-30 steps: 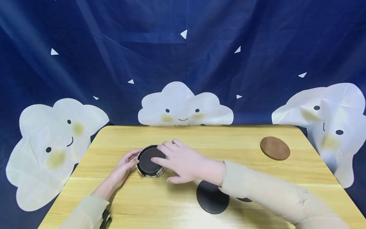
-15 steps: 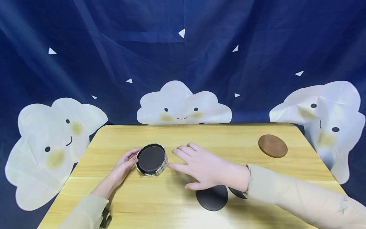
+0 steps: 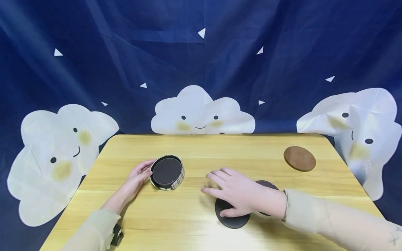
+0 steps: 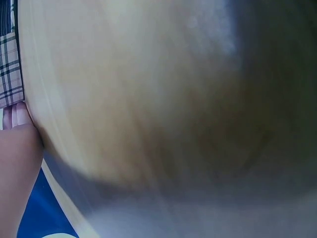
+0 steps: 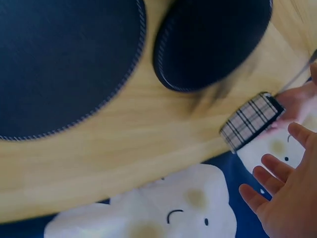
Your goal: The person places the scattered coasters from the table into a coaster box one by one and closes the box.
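Firstly, near disc (image 3: 236, 222): black, flat on the bench (image 3: 188, 148), partly covered from view by the right hand (image 3: 236, 191). Right hand: fingers spread and released, holding nothing, poised over that disc; whether the thumb touches it cannot be told. Handling note: so thin a disc would likely be hard to pinch flat-on; better to set thumb and fingers at opposite edges, or tip one edge up with a fingertip, gently, lest it slide. Second disc (image 3: 267, 183): black, just beside the first, half hidden by the wrist; stitched edges show in the right wrist view. Best not brushed by the sleeve (image 3: 333, 219).

Left hand (image 3: 136, 181): fingers grasping the holder (image 3: 178, 180) at its left side. A light, steady hold should suit, clear of the mouth. Holder: round, plaid-walled, mouth up, left of the black discs. Contents: dark round piece (image 3: 166, 170) below the rim, apparently a disc; anything beneath, not visible.

Brown disc (image 3: 299, 158): flat, far right, well apart. Backdrop (image 3: 176, 62): blue, white clouds (image 3: 201, 108).
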`<state>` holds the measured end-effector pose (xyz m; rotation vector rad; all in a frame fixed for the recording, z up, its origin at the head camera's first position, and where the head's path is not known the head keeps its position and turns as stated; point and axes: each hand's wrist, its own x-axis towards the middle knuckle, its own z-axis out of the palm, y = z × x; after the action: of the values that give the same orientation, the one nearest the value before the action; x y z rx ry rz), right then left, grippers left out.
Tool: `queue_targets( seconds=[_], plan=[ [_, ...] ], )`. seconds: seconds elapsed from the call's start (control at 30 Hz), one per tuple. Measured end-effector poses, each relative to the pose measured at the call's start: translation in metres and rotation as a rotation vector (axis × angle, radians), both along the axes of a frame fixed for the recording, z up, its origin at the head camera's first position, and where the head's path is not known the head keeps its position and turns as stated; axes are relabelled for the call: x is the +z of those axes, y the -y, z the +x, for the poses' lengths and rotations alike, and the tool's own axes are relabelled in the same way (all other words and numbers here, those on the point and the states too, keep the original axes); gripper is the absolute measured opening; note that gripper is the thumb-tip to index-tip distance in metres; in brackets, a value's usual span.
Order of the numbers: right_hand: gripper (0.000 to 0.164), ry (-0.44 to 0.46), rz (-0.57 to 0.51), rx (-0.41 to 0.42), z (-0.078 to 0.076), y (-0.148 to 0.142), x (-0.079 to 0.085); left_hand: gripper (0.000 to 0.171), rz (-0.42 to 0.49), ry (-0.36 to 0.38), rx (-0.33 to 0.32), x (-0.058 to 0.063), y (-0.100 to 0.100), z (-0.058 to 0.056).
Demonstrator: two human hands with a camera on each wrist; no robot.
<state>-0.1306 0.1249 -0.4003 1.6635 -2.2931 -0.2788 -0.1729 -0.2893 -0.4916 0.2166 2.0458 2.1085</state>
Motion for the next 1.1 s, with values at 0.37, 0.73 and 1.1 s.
queue_targets(
  seconds=[0.37,0.73,1.1],
  plan=[
    [0.083,0.079,0.021,0.000,0.011,-0.019,-0.035,0.054,0.005,0.003,-0.003,0.001,-0.001,0.000],
    [0.083,0.081,-0.018,-0.022,0.017,-0.033,-0.059,0.054,0.008,-0.003,-0.003,0.002,-0.002,-0.001],
    [0.083,0.140,-0.029,-0.020,0.015,-0.037,-0.065,0.057,-0.006,0.011,0.005,0.001,0.000,0.000]
  ],
)
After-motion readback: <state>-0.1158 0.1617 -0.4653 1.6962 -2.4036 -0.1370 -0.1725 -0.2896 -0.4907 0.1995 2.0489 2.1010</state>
